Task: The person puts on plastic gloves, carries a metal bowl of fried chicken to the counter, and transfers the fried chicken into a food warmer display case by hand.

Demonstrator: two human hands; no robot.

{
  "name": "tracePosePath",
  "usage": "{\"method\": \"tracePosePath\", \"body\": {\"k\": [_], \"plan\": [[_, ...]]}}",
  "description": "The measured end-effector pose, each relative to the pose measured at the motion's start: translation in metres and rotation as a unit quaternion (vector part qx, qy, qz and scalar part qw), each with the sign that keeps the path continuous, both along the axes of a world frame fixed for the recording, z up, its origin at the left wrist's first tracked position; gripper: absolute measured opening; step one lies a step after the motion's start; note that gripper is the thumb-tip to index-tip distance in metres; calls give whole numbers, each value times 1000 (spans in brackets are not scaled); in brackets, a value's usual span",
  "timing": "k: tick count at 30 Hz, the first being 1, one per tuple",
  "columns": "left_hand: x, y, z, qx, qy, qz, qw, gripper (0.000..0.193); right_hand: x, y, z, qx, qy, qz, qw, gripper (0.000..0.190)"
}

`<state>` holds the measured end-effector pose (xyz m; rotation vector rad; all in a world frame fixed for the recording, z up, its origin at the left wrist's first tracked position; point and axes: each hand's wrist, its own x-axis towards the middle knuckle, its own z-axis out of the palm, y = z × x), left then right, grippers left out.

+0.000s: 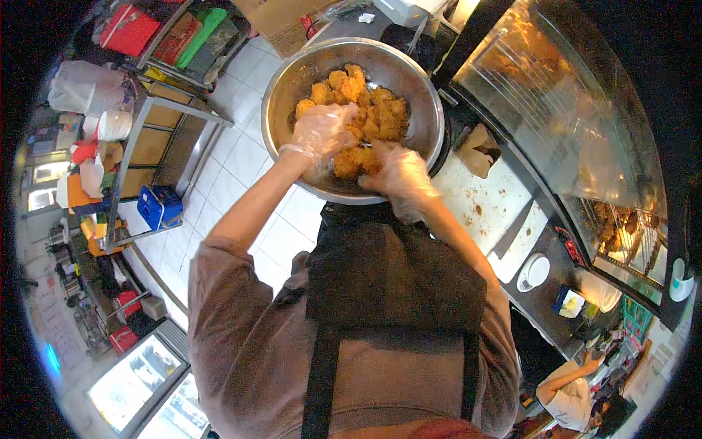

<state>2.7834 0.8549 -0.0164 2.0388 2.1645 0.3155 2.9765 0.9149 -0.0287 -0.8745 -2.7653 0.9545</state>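
Note:
A large stainless steel bowl stands before me with golden breaded fried food pieces heaped in it. My left hand, in a clear plastic glove, reaches over the bowl's left side and touches the pieces; its fingertips are partly hidden among them. My right hand, gloved the same way, is at the near right rim with fingers bent by the lower pieces. Whether either hand grips a piece cannot be made out.
Right of the bowl lie a crumb-strewn white board, an open brown paper bag, a knife and a white kitchen scale. Beyond is a glass display case. A metal rack stands left; another person is at lower right.

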Motion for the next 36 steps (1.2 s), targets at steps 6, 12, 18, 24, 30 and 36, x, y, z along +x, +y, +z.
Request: {"method": "tracePosePath", "body": {"k": [6, 12, 18, 24, 30, 36], "plan": [[3, 29, -78, -9, 162, -119, 979, 18, -7, 30, -39, -11, -33, -66, 997, 33], [9, 36, -84, -42, 166, -110, 979, 14, -8, 86, -34, -183, 81, -161, 966, 49], [7, 11, -27, -210, -38, -146, 966, 15, -52, 113, -57, -24, -145, -122, 982, 81], [-19, -7, -27, -246, -15, -164, 955, 16, -50, 118, -67, -72, -102, -36, 992, 74], [-42, 0, 24, -169, -273, -40, 946, 27, -28, 119, -98, 148, -223, 117, 956, 31], [-70, -11, 8, 44, -795, 259, 547, 39, -17, 70, -38, -101, -139, -115, 978, 61]]}}
